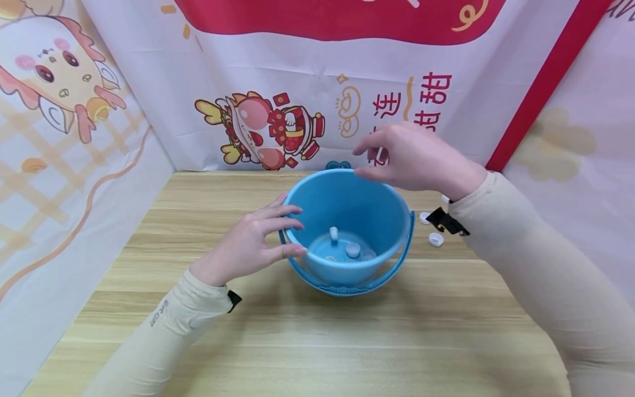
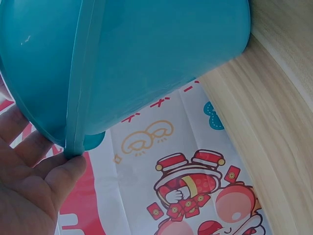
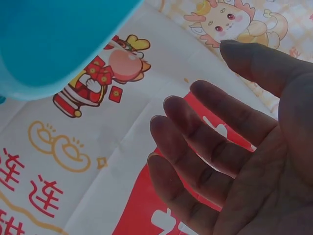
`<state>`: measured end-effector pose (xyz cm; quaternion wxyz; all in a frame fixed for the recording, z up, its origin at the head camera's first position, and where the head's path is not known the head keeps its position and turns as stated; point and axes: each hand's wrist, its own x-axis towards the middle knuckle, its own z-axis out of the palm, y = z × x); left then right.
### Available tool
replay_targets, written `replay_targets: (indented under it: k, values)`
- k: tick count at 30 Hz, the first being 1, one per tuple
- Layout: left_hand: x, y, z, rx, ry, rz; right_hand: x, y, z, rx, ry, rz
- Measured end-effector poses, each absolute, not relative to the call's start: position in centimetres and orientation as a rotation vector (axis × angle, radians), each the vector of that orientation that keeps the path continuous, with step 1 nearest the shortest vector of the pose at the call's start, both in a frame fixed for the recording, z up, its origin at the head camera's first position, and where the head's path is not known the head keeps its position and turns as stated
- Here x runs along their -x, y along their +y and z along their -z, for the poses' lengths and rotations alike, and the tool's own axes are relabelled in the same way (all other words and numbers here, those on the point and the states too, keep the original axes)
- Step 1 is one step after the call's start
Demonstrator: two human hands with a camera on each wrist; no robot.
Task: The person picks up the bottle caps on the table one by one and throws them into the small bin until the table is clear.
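A blue bucket (image 1: 347,220) stands on the wooden table, its handle (image 1: 342,289) hanging down at the near side. Inside on its floor lie several white bottle caps (image 1: 353,250) and a small white piece (image 1: 334,234) whose kind is unclear. My left hand (image 1: 255,234) holds the bucket's left rim, with fingertips over the edge; in the left wrist view the thumb (image 2: 68,174) lies by the handle's end. Above the far right rim hovers my right hand (image 1: 409,157), palm empty and fingers loosely bent in the right wrist view (image 3: 234,161).
White caps (image 1: 436,239) lie on the table (image 1: 317,342) to the right of the bucket, partly under the right forearm. A printed cloth (image 1: 278,60) hangs behind the table, with more cloth on both sides. A blue bow-shaped piece (image 1: 338,165) shows behind the bucket.
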<state>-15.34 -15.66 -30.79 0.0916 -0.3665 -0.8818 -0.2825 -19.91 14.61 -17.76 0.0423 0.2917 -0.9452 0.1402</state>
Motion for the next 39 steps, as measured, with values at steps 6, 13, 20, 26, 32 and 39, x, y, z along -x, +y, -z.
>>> replay_targets:
  k: [6, 13, 20, 26, 32, 39]
  values:
    - [15.3, -15.7, 30.9, 1.086, -2.618, 0.834, 20.2, 16.6, 18.6, -0.765, -2.913, -0.523]
    - [15.4, -15.7, 31.0, 1.088, -2.613, 0.825, 21.5, 21.4, 21.7, -0.565, -2.992, -0.633]
    - [15.4, -15.7, 30.9, 1.088, -2.614, 0.826, 21.9, 26.6, 27.9, -0.516, -3.090, -0.672]
    - [15.4, -15.7, 30.9, 1.089, -2.615, 0.818, 22.0, 30.1, 33.7, -0.573, -3.178, -0.612]
    - [15.4, -15.7, 30.9, 1.089, -2.612, 0.809, 22.1, 32.2, 37.1, -0.600, -3.195, -0.721]
    - [15.4, -15.7, 30.9, 1.085, -2.614, 0.806, 22.5, 33.7, 39.5, -0.563, -3.205, -0.947]
